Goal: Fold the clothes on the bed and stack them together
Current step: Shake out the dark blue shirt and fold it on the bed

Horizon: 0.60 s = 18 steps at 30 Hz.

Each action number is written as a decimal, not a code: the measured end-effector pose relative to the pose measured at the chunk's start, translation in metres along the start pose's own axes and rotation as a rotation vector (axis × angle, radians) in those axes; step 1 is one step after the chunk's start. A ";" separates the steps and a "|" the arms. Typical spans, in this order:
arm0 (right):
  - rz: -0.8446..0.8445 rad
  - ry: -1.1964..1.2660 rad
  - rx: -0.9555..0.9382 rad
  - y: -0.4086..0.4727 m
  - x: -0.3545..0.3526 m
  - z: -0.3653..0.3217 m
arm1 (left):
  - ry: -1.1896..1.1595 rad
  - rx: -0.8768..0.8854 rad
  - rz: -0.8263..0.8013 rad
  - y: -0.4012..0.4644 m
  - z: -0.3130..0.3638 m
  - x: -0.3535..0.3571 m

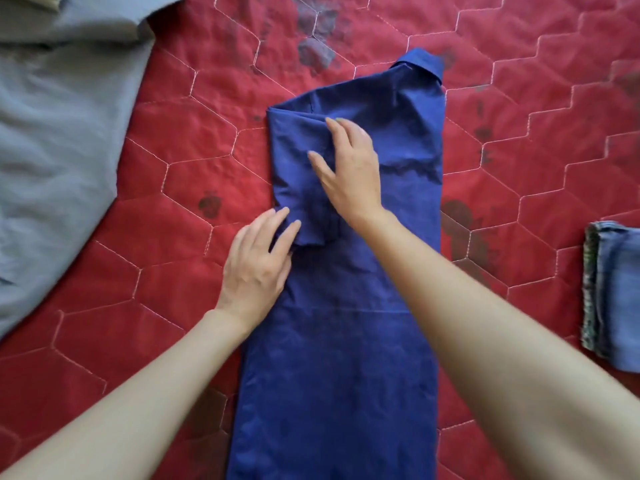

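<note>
Head view, looking down at the bed.

Right hand (349,174): fingers spread and nearly straight, palm down, pressing flat on the upper part of the blue shirt (346,306). It lies over the folded-in sleeve (298,174). No cloth gathered in the fingers; it grips nothing.

Left hand (258,265): fingers extended and close together, fingertips touching the lower edge of the sleeve at the left side of the shirt. The rest of the hand lies over the left edge of the shirt. Thumb tucked beneath, not visible, so any pinch there cannot be confirmed; the visible fingers are straight.

Blue shirt: laid lengthwise down the middle of the red quilt (173,220), collar (424,62) at the far end, hem toward the person and running out of frame at the bottom. Both long sides are folded in, giving a narrow strip. Left sleeve folded across the chest, slightly bunched.

Other cloth: a grey sheet (59,133) lies rumpled over the far left part of the quilt, well apart from the shirt. A folded pile of clothes (613,292), blue denim on top with a patterned edge showing, sits at the right edge of frame, apart from the shirt.

Containers: none in view
</note>
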State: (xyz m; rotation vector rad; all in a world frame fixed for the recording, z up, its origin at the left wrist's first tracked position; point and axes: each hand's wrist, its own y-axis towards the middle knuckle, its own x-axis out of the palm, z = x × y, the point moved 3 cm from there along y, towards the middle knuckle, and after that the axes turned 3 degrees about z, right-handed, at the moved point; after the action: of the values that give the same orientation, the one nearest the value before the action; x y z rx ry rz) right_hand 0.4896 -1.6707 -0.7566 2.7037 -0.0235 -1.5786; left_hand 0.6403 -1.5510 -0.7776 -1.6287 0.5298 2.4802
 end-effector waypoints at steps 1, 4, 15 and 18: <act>-0.042 -0.074 -0.061 0.016 0.005 -0.003 | -0.029 -0.052 0.042 -0.001 -0.002 -0.003; -0.146 -0.251 -0.145 0.055 0.018 -0.012 | -0.102 -0.162 0.096 -0.001 -0.004 -0.010; -0.233 0.004 -0.158 0.092 0.039 -0.041 | -0.215 -0.337 0.162 -0.003 -0.021 -0.020; -0.215 0.009 -0.153 0.089 0.046 -0.046 | -0.185 -0.334 0.111 -0.006 -0.019 -0.017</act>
State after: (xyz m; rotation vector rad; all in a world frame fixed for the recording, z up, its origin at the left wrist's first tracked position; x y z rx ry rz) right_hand 0.5513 -1.7604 -0.7731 2.6683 0.3845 -1.5443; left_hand 0.6659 -1.5503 -0.7700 -1.4806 0.1937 2.8911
